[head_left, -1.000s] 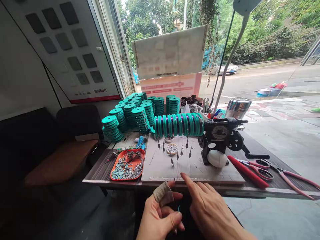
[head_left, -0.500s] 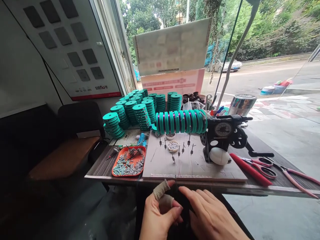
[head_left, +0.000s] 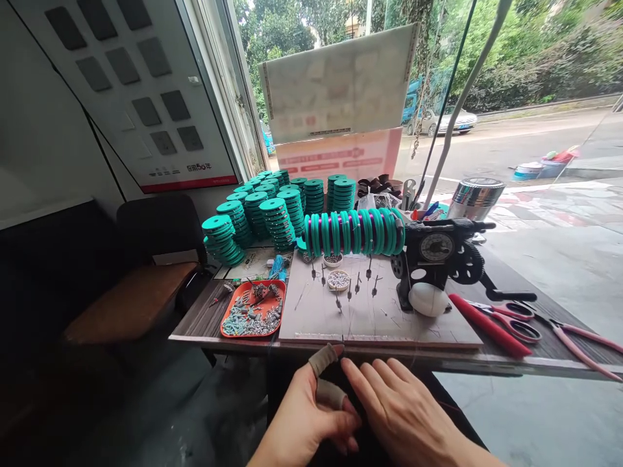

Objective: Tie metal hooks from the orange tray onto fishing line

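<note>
My left hand is just in front of the table edge, beige wraps round two of its fingers. Its thumb and fingers are curled together; whatever they grip is too thin to make out. Beside it my right hand is bent palm down, fingertips close to the left hand's wrapped finger and thumb hidden. Beyond both hands lies a pale board with several small dark weights on thin wires. Over the board extends a row of green foam rings on a purple shaft, fixed to a black hand-cranked winder.
An orange tray of small metal and pale parts is at left. Stacks of green spools stand behind. To the right lie a red strip, scissors and pink-handled pliers. A white rounded object sits below the winder.
Both hands have drawn slightly closer together, the right fingertips shifting up and left towards the left wrapped finger. The view has shifted a little; the table items look unmoved.
</note>
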Motion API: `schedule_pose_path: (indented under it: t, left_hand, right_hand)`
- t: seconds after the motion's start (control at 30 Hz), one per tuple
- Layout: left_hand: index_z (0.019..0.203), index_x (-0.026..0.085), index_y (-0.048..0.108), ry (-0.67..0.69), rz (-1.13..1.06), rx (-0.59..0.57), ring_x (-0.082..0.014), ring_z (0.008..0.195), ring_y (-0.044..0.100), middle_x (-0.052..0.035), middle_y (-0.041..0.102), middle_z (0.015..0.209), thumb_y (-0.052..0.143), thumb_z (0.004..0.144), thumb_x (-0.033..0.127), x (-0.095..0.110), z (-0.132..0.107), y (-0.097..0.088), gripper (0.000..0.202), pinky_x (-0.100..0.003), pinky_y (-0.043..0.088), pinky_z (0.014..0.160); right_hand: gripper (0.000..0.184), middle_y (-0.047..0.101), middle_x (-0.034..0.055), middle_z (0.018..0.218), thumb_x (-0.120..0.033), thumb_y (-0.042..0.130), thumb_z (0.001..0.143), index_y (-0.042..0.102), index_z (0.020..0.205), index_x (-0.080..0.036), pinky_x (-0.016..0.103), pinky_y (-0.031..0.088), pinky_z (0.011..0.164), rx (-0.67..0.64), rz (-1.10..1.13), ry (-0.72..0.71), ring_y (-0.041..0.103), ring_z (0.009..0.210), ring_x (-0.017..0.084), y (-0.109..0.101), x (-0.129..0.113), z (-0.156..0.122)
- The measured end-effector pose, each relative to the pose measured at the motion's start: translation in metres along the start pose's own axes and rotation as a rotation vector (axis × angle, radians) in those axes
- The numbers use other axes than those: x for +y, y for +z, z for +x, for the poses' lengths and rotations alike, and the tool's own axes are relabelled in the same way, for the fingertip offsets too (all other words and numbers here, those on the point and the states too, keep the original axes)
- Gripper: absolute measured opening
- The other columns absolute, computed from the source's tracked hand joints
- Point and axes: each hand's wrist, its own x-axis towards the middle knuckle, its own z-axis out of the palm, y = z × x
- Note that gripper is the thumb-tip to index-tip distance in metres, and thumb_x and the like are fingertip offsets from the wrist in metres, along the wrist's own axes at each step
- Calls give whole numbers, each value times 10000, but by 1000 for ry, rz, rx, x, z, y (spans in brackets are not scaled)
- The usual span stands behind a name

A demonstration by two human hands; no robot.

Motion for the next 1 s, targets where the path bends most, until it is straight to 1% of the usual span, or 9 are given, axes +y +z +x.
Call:
schedule_pose_path:
  t: [0.13, 0.3, 0.37, 0.43, 0.53, 0.6, 0.73, 0.93, 1.0]
  left_hand:
    - [1282, 148, 372, 67, -12, 8, -100, 413, 577, 59, 625, 528, 779, 535, 129, -3, 4, 0, 851, -172, 422, 403]
    - [1250, 159, 431, 141, 17, 11, -87, 440, 567, 56, 611, 553, 781, 556, 160, 3, -3, 3, 777, -183, 443, 443]
    - [1248, 208, 443, 189, 24, 32, -77, 455, 580, 27, 647, 683, 771, 576, 163, 2, -6, 2, 749, -179, 453, 452]
    - [1265, 272, 428, 252, 36, 44, -68, 464, 590, 4, 661, 819, 764, 589, 164, -2, -8, 1, 762, -175, 463, 449]
    - [1295, 282, 402, 296, 82, -26, -73, 456, 585, 34, 647, 629, 755, 610, 163, -13, -10, -1, 780, -153, 464, 451]
    - [1299, 263, 405, 300, 109, -60, -82, 464, 586, 53, 606, 503, 751, 622, 171, -18, -11, -2, 766, -142, 463, 458]
    - [1295, 284, 412, 343, 136, -82, -87, 485, 585, 15, 663, 604, 757, 620, 229, -20, -11, -1, 760, -146, 465, 447]
    - [1238, 278, 490, 323, 195, -42, -100, 485, 569, 22, 642, 572, 752, 616, 187, -15, -13, 3, 681, -185, 489, 492]
    - [1224, 273, 505, 322, 190, -38, -99, 484, 567, 15, 655, 596, 750, 609, 166, -14, -14, 5, 670, -190, 487, 498]
  right_hand:
    - [298, 585, 28, 679, -108, 224, 911, 493, 1037, -88, 287, 325, 574, 5, 154, 10, 483, 549, 163, -1, 1, -3]
    - [355, 527, -15, 593, -143, 189, 966, 466, 750, -190, 263, 295, 493, 0, 300, -78, 420, 484, 137, -13, 7, 0]
    - [375, 507, -18, 568, -169, 188, 977, 444, 703, -196, 254, 299, 484, 10, 320, -76, 411, 477, 131, -17, 8, 1]
    - [371, 492, -23, 550, -200, 193, 983, 440, 706, -197, 240, 308, 471, 55, 364, -21, 408, 471, 123, -18, 9, 0]
    - [335, 514, -28, 552, -253, 231, 987, 450, 739, -200, 204, 345, 469, 80, 494, 92, 446, 479, 106, -18, 7, -3]
    - [306, 563, -20, 597, -278, 274, 981, 468, 757, -201, 182, 385, 499, 16, 602, 163, 501, 524, 99, -18, 5, -4]
    - [249, 609, -24, 643, -305, 402, 937, 508, 735, -205, 169, 420, 504, -113, 758, 279, 550, 553, 98, -23, 7, 0]
    - [80, 643, -30, 790, -168, 482, 869, 536, 864, -228, 166, 464, 633, -157, 726, 248, 596, 702, 100, -29, 13, 2]
    - [91, 638, -40, 778, -142, 521, 839, 531, 839, -232, 154, 458, 616, -188, 689, 219, 593, 693, 93, -29, 13, 3]
